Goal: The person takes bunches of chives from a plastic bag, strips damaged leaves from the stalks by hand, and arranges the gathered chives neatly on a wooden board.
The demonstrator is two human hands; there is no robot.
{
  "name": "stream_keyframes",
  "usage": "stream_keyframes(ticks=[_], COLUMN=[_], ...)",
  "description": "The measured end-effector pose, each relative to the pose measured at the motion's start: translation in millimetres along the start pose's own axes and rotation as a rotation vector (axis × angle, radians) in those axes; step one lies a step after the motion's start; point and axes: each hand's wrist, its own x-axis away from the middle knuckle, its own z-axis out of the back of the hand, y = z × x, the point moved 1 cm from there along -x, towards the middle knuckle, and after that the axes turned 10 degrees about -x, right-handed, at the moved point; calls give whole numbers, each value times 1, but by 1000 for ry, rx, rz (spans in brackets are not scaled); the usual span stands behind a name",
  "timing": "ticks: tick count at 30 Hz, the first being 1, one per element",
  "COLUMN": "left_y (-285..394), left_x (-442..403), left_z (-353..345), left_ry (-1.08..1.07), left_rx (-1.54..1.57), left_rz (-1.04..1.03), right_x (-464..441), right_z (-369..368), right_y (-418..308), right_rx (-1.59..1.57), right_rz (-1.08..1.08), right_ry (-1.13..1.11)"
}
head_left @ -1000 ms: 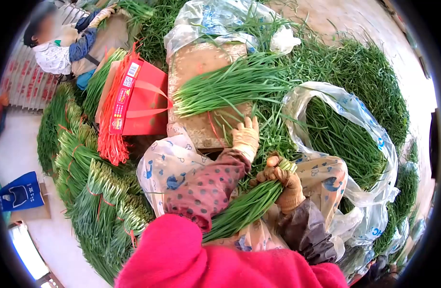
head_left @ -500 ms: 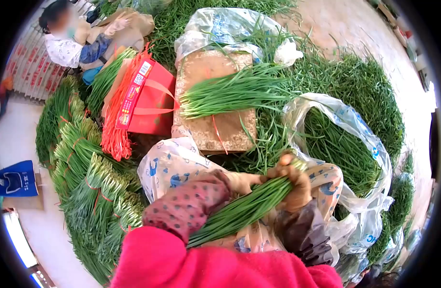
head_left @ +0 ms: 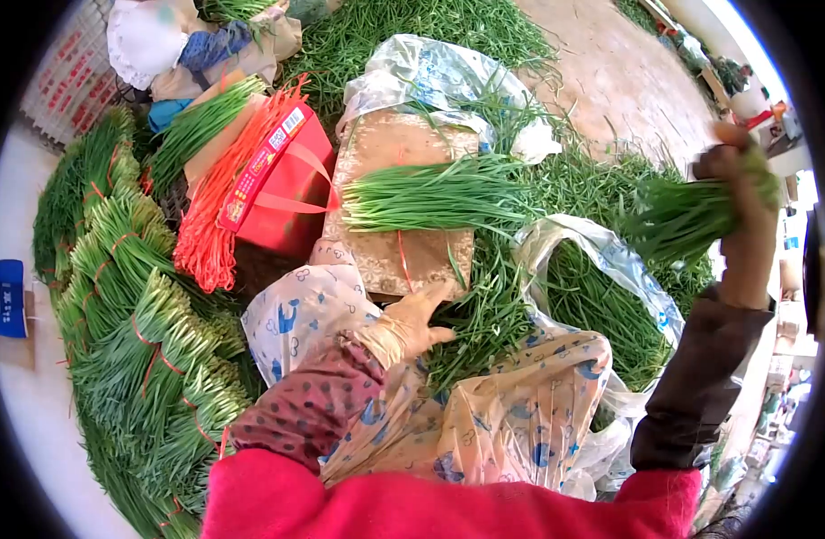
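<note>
Spreading the left hand (head_left: 411,325) open with nothing in hold, reaching over the near edge of the bench (head_left: 377,271) beside a red tie (head_left: 403,260). Leaving a loose green bunch (head_left: 430,193) lying across that tie, pointing pale ends toward the left edge and leafy tips past the right. Swinging the right hand (head_left: 743,193) outward, closing it around another green bunch (head_left: 682,211), so keeping both bunches well apart.
</note>
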Motion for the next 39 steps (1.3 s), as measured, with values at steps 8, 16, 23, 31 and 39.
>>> stream_keyframes(ticks=[8, 16, 23, 31, 39], left_y=[77, 16, -36, -78, -116], left_x=[-20, -19, -74, -149, -152], left_z=[24, -6, 6, 2, -7], left_ry=[451, 408, 663, 623, 642], left_rx=[1101, 1484, 1029, 1250, 1572], left_rz=[-171, 282, 352, 225, 253], right_x=[74, 59, 4, -22, -40], right_z=[-199, -186, -168, -191, -186], right_y=[73, 183, 288, 326, 323], right_rx=[-582, 26, 647, 882, 793], right_rz=[-690, -464, -292, -240, -21], right_ry=[-227, -556, -376, -476, -653])
